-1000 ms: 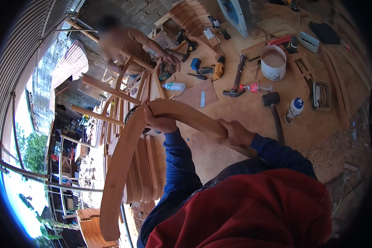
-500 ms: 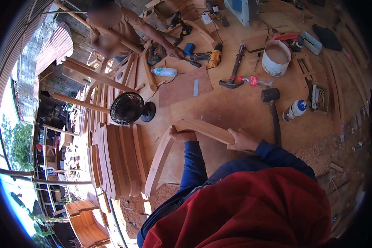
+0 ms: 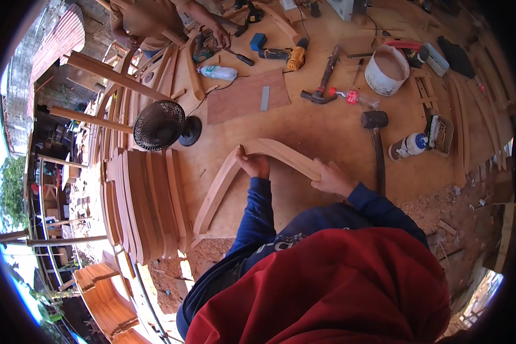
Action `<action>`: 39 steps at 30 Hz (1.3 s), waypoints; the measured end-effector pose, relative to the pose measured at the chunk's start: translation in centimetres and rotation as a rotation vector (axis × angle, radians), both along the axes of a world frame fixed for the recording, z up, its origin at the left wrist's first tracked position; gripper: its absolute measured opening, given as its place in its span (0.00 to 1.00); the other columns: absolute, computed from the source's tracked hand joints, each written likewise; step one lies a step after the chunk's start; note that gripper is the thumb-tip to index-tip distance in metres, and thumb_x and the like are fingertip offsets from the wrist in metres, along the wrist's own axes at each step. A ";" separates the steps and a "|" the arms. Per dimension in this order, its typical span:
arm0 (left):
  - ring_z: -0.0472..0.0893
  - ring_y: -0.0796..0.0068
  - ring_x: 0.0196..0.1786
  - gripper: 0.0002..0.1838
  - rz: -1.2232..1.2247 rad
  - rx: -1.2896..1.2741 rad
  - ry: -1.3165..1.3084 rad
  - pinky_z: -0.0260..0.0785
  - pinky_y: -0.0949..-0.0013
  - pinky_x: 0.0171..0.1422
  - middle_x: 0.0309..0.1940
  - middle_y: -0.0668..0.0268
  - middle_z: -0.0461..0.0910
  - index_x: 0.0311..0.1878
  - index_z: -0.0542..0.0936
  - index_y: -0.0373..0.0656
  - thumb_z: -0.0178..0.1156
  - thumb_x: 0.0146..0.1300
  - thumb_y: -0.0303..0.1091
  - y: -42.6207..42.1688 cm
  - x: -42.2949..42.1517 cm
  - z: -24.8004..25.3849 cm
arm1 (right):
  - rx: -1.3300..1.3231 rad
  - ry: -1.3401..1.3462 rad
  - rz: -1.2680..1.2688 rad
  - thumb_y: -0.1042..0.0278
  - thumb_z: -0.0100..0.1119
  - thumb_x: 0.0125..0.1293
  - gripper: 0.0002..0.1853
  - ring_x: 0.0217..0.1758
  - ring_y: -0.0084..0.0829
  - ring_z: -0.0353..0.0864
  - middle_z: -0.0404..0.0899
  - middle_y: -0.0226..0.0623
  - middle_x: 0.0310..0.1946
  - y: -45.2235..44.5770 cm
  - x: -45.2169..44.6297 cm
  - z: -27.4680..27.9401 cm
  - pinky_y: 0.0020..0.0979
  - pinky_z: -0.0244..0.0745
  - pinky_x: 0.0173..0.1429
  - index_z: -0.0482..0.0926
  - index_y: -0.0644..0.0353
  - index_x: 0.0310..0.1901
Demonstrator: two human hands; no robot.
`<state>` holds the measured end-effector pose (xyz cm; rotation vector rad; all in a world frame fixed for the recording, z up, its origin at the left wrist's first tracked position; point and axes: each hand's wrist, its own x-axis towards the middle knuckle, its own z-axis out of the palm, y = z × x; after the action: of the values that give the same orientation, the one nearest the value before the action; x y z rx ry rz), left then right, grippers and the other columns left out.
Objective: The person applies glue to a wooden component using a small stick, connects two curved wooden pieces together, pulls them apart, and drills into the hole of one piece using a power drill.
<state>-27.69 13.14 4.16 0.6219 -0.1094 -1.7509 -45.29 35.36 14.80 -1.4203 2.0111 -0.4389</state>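
A curved, bent wooden piece (image 3: pixel 215 192) lies across the near side of the plywood table (image 3: pixel 304 129), its bend pointing away from me. My left hand (image 3: pixel 253 164) is closed around it just below the bend. At the end of its right arm, my right hand (image 3: pixel 333 179) grips the wood, fingers wrapped over the tip. Left of the piece stands a row of similar curved wooden pieces (image 3: pixel 149 200), side by side. A black rubber mallet (image 3: pixel 376 120) rests to the right of my right hand.
A small black fan (image 3: pixel 160 125) stands at left. Farther back lie a claw hammer (image 3: pixel 327 77), a yellow drill (image 3: pixel 292 55), a plastic bottle (image 3: pixel 217 72) and a white bucket (image 3: pixel 386 71). A blue-capped bottle (image 3: pixel 408 146) lies right. Across the table, a person's hand (image 3: pixel 221 37) holds a dark-handled tool.
The view has shifted, so most things sit farther left and higher. The curved piece stays in both my hands, its bend turned slightly. The other person's hand has lifted with the tool.
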 end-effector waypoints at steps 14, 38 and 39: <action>0.81 0.51 0.60 0.36 -0.141 -1.035 -1.802 0.75 0.55 0.66 0.61 0.53 0.80 0.66 0.76 0.41 0.75 0.51 0.34 -2.4 11.1 5.6 | -0.316 0.062 -0.046 0.70 0.76 0.50 0.33 0.62 0.50 0.76 0.69 0.47 0.60 -4.3 -0.6 -8.6 0.43 0.76 0.65 0.77 0.71 0.59; 0.79 0.50 0.60 0.36 -0.969 -1.208 -1.191 0.73 0.57 0.67 0.53 0.53 0.80 0.57 0.80 0.38 0.80 0.37 0.28 -11.4 8.3 1.1 | -0.099 0.109 0.154 0.61 0.79 0.54 0.42 0.67 0.48 0.73 0.70 0.46 0.64 -10.2 0.3 -3.6 0.44 0.71 0.71 0.71 0.61 0.70; 0.79 0.50 0.60 0.36 -0.973 -1.208 -1.188 0.73 0.57 0.67 0.53 0.53 0.80 0.57 0.80 0.38 0.80 0.38 0.27 -11.5 8.3 1.0 | -0.156 0.105 0.184 0.61 0.79 0.54 0.42 0.67 0.48 0.72 0.70 0.45 0.65 -11.9 0.9 -3.7 0.45 0.70 0.72 0.71 0.61 0.70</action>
<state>-19.42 1.68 5.20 0.5924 -2.3868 -1.4749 -44.37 23.51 11.12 -1.7403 1.9397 -0.4566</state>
